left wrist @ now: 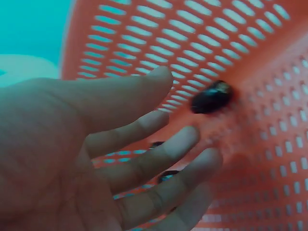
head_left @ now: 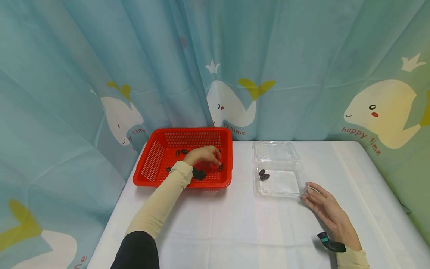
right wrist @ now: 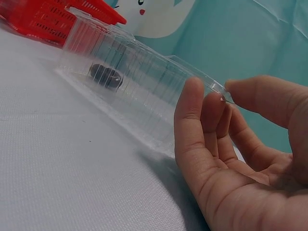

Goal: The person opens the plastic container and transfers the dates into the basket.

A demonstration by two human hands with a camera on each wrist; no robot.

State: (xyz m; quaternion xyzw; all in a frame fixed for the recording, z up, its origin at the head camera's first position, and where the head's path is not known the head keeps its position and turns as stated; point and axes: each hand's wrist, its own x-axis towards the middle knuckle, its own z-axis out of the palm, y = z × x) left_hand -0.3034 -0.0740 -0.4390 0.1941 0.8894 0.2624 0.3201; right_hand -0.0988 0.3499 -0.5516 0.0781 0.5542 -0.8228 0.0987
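Inside the red plastic basket (head_left: 195,129), my left hand (head_left: 205,155) reaches down over a dark, shiny date (head_left: 220,167). In the left wrist view the fingers are loosely extended, and that date (left wrist: 211,97) lies just beyond the thumb tip and apart from it. My right hand (head_left: 327,209) holds the near right corner of a clear plastic box (head_left: 283,183). Seen from the right wrist, thumb and fingers pinch the rim of the box (right wrist: 144,96). A few dates (head_left: 264,176) lie together at the left side of the box.
Several more dates (head_left: 184,151) lie about the basket floor, partly hidden by my left arm. The box's hinged lid (head_left: 273,151) is folded back behind it. A white cloth (head_left: 242,224) covers the table, and a printed blue curtain (head_left: 302,74) hangs behind.
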